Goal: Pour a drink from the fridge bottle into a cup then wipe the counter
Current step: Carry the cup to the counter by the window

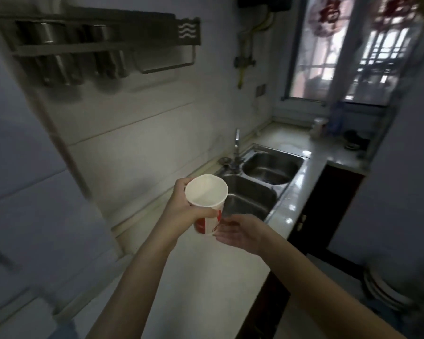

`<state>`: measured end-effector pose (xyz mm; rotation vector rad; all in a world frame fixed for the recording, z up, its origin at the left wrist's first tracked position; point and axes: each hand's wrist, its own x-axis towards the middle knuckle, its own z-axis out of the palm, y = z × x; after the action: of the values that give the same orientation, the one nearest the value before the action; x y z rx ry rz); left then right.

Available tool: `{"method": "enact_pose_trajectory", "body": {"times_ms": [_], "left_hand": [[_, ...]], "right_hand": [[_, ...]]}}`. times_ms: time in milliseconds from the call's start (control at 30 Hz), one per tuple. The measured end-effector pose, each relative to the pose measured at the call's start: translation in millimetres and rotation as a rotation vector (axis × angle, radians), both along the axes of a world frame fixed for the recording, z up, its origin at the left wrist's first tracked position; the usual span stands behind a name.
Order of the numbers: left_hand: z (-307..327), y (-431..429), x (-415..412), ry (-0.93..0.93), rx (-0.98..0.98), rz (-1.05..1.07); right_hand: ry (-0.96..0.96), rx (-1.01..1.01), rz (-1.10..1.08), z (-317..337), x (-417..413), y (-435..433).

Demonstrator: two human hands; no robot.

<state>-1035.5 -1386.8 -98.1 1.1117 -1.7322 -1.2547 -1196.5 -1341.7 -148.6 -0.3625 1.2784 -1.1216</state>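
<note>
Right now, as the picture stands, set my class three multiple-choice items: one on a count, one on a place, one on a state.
1. How many basins has the sink?
A. one B. two C. three
2. Where is the cup?
A. in the sink B. on the floor C. in the left hand
3. The right hand is:
A. open B. holding a bottle C. a fist

Key: 1 B, two steel bowls lie side by side; 2 C, its fingers wrap the cup's side; 3 A, its palm is spread and holds nothing.
</note>
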Motion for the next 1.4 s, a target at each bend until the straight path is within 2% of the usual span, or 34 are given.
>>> {"method": "enact_pose_trajectory", "body": {"times_ms": [333, 933, 1400], "left_hand": [[20, 2, -132, 0.011, 0.007, -0.255], [45, 1, -414, 0.045, -0.053, -0.351], [52, -8, -526, -0.037, -0.07, -0.416]], "right_hand": [[0.017, 0.013, -0.227, 21, -130, 37], [0.071, 0.017, -0.292, 39, -416, 55], [-0.022, -0.01, -0.328, 23, -526, 43]]}}
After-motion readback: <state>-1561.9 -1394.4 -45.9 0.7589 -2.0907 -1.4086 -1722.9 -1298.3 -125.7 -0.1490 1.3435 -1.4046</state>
